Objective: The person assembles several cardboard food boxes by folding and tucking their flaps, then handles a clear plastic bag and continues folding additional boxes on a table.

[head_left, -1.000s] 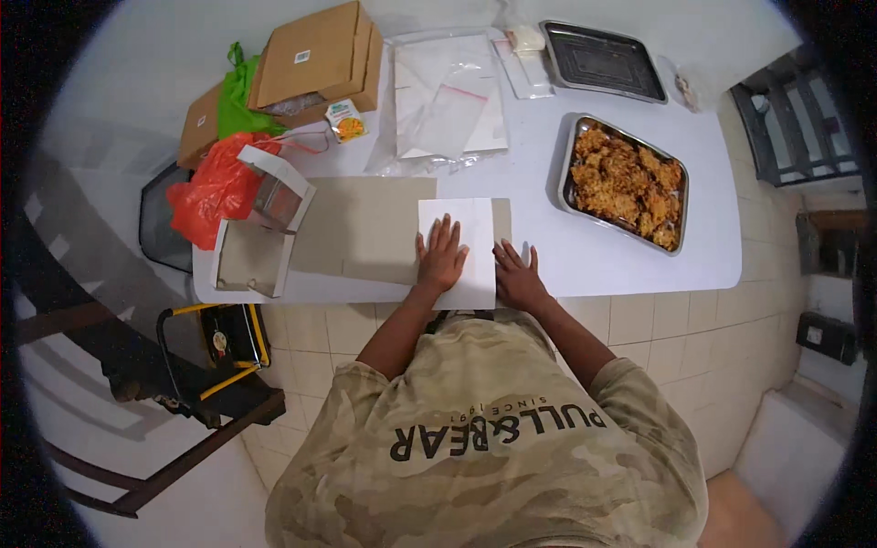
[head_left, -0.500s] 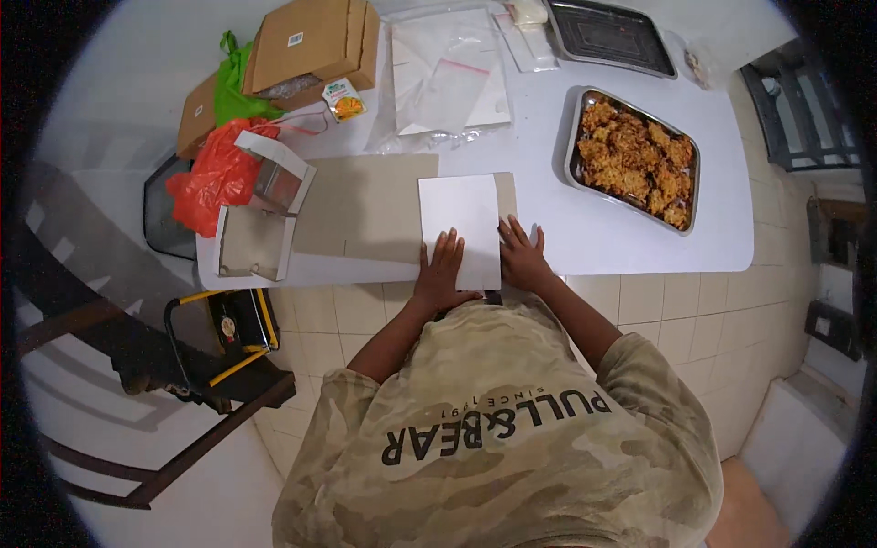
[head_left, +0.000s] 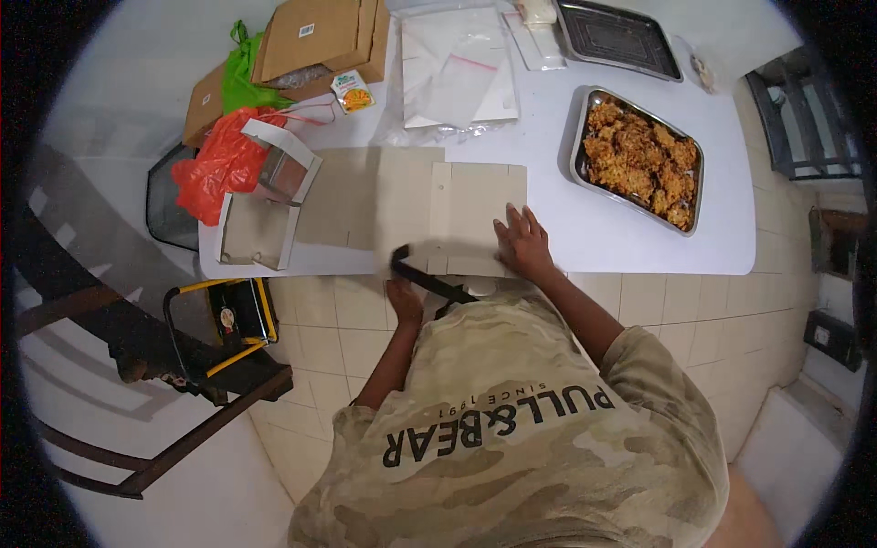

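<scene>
A grey-brown cardboard sheet (head_left: pixel 480 210) lies unfolded on the table in front of me, with a crease and a small hole near its middle. Its left flap (head_left: pixel 405 196) looks slightly blurred and overlaps a larger flat cardboard piece (head_left: pixel 338 196). My right hand (head_left: pixel 525 247) rests on the sheet's right side, fingers stretched out and apart. At the front edge, by the flap's lower left corner, is my left hand (head_left: pixel 405 303); its fingertips are partly hidden, so its grip is unclear. A black strap (head_left: pixel 429 279) crosses between that hand and my shirt.
A metal tray of fried food (head_left: pixel 639 160) stands at right, with a dark tray (head_left: pixel 618 38) behind it. A half-formed box with a window (head_left: pixel 283 164) sits left beside a red plastic bag (head_left: pixel 219 169). Brown cartons (head_left: pixel 320 41) and plastic-wrapped white sheets (head_left: pixel 457 68) are at the back.
The folded white-faced cardboard has been opened out leftward and now shows its grey-brown inside. My left hand has moved left and toward me, off the white face. My right hand stays at the right edge.
</scene>
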`<state>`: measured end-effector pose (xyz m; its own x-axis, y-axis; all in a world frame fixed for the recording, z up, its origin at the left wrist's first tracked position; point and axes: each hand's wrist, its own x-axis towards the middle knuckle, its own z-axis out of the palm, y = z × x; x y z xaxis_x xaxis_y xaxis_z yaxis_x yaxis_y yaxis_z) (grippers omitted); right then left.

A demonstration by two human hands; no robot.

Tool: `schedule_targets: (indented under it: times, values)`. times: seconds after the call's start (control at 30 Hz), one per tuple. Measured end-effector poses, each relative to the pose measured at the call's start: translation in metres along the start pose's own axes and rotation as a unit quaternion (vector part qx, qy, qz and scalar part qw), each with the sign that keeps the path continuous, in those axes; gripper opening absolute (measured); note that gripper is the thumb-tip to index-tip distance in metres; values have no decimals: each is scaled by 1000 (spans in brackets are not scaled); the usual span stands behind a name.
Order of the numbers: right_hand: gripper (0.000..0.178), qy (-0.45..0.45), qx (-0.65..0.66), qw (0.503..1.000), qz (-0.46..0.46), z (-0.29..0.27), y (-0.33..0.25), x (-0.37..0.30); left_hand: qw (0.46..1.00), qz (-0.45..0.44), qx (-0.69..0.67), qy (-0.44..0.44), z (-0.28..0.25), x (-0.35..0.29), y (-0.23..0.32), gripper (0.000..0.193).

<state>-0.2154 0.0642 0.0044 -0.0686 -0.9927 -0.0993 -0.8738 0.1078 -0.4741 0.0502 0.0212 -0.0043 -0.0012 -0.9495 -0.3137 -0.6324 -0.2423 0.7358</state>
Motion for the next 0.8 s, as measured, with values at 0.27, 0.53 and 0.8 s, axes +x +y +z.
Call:
schedule_targets:
  times: [0.27, 0.53, 0.8]
  values:
    - [72, -30, -97, 993, 53, -6, -14, 5, 907, -118, -320, 246, -20, 32, 20, 40]
    - [92, 140, 75, 976, 149, 11, -11, 26, 869, 405, 282, -39, 0, 64, 65, 49]
    - [54, -23, 599, 770, 220, -50, 0, 75, 908, 227, 330, -122, 36, 87, 38, 58]
